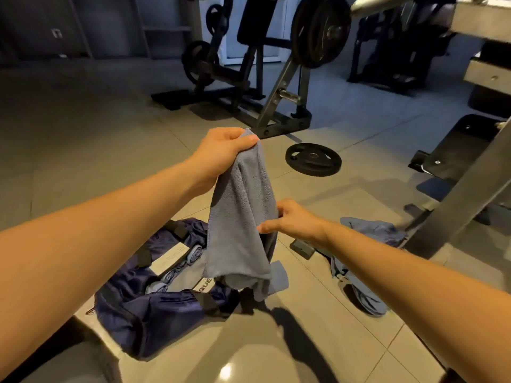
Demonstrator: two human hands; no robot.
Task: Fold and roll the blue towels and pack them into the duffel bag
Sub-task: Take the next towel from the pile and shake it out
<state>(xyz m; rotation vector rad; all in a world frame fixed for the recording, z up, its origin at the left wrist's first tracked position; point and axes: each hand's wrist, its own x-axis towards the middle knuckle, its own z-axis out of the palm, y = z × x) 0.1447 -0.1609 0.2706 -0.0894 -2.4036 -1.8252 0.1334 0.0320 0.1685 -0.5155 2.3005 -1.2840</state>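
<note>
A grey-blue towel (243, 217) hangs limp in the air above the floor. My left hand (221, 153) pinches its top corner, held high. My right hand (293, 221) grips the towel's right edge about halfway down. Below it lies the open navy duffel bag (143, 324) on the tiles, with rolled blue towels (190, 255) visible inside. More loose blue towels (365, 272) lie crumpled on the floor to the right, under my right forearm.
A black weight plate (313, 159) lies flat on the tiles beyond the towel. A weight machine (276, 87) stands at the back, a bench frame (464, 167) at the right. A small grey block (302, 248) sits by the loose towels.
</note>
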